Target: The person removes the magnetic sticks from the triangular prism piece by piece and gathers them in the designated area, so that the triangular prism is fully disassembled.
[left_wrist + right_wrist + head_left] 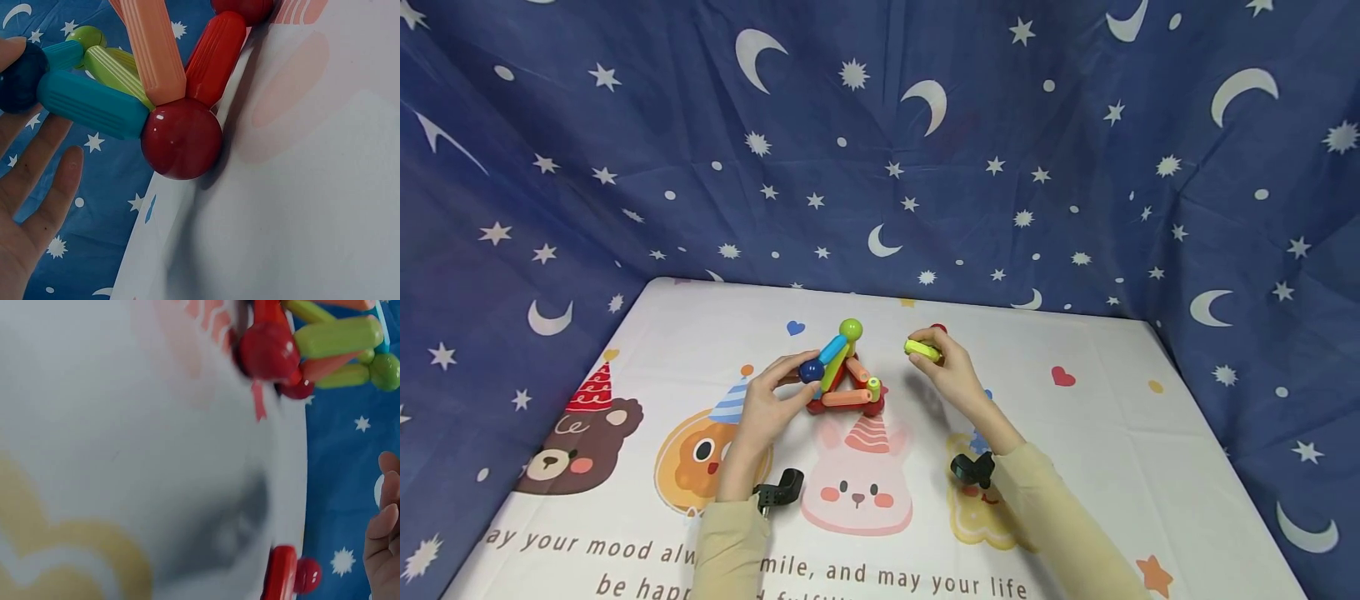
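A structure of ribbed plastic rods and balls stands on the table. Its parts include a green ball [851, 330] on top, a blue rod [832, 349], salmon rods [846, 398] and a dark red ball [181, 139] low down. My left hand [772, 402] pinches the dark blue ball [811, 371] at the structure's left side between thumb and fingers. Right of the structure and apart from it, my right hand [953, 372] holds a loose yellow-green rod [922, 350]. Another yellow-green rod [340, 336] juts from a red ball [270, 352] on the structure's near right corner.
Behind the right hand lie a red ball [308, 575] and a red rod [280, 575], partly hidden in the head view. The white tablecloth [1105, 433] carries printed animals and lettering. A dark blue curtain [970, 167] with moons and stars hangs behind the table.
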Demonstrator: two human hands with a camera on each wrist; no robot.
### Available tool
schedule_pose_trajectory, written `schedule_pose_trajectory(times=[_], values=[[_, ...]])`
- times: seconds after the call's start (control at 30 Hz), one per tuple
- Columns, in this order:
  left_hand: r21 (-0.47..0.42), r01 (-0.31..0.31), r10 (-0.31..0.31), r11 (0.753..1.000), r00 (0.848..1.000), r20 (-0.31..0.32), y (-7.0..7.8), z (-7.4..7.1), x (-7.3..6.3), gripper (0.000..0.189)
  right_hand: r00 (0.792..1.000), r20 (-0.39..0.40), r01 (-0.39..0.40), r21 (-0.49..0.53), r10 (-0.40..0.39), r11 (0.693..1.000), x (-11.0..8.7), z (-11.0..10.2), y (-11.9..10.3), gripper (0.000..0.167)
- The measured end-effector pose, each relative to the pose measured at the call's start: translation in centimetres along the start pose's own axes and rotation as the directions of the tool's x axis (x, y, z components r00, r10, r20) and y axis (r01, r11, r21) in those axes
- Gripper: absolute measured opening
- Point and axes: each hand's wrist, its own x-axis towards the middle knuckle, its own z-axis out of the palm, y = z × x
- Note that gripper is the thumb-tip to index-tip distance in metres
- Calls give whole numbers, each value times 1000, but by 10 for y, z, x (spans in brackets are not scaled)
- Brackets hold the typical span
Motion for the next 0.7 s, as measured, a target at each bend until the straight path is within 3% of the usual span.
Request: schedule_pose_trajectory(times=[0.07,0.47,0.7], values=[[-1,0,0,1000,1000,2,0,0,0,40,1000,3,-15,-8,15,1000,1,-1,13,29],[-13,-4,4,1000,1000,4,3,0,-1,40,999,-35,-43,-182,37,982,-5,-17,39,28],[-13,-12,12,1000,1000,3,2,0,-1,40,994,-7,-111,-183,112,977,-7,-21,51,26]])
